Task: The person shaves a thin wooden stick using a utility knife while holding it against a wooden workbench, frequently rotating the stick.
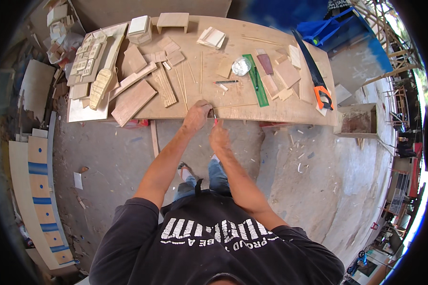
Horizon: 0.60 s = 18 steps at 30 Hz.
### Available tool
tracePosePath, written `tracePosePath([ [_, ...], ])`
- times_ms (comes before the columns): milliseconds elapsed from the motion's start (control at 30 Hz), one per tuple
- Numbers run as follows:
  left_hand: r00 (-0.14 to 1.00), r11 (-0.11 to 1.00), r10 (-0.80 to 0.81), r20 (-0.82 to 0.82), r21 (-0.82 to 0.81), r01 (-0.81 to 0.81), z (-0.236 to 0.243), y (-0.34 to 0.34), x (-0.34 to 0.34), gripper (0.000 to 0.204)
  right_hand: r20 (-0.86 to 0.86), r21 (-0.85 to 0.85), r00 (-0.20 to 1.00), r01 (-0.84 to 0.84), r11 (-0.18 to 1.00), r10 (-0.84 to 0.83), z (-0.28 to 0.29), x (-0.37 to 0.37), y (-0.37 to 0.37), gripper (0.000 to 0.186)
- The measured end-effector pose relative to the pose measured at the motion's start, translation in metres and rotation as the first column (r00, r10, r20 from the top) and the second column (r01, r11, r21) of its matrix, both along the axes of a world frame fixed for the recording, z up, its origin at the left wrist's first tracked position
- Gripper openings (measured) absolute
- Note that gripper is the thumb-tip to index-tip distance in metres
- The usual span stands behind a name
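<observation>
At the front edge of the plywood worktable [285, 111], my left hand [197, 116] has its fingers curled around a small piece that I cannot make out, beside a thin wooden stick [238, 105]. Just right of it my right hand [219, 140] grips a small cutting tool [216, 121] with a red handle, its metal part pointing up against the left fingertips. Farther back lie a pencil [226, 82], a green ruler [262, 97] and a round container of white material [241, 66].
Wood offcuts [133, 104] and stacked flat pieces [85, 66] cover the table's left. A handsaw [322, 97] with an orange handle lies at the right, near blue material [316, 33]. A wooden box [355, 118] stands beyond the right end. A long striped panel [47, 199] is at the left.
</observation>
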<state>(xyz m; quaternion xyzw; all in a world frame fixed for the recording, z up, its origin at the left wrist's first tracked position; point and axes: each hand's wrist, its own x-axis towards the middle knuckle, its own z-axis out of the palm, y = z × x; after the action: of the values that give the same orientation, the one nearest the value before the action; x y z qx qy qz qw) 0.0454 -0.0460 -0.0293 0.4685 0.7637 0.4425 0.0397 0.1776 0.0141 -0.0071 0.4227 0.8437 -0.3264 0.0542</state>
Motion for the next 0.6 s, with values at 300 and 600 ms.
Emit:
tracePosePath([
  [300,0.976,0.988,-0.153,-0.154,-0.053,0.146,0.002,-0.003,-0.017,0.016,-0.119,0.032,0.982,-0.144,0.989,0.147,0.000,-0.014,0.013,0.023],
  [600,0.999,0.999,-0.008,0.052,-0.034,0.010,-0.004,0.001,-0.002,0.018,-0.110,0.043,0.994,-0.017,0.999,0.022,-0.012,-0.012,0.025,0.030],
])
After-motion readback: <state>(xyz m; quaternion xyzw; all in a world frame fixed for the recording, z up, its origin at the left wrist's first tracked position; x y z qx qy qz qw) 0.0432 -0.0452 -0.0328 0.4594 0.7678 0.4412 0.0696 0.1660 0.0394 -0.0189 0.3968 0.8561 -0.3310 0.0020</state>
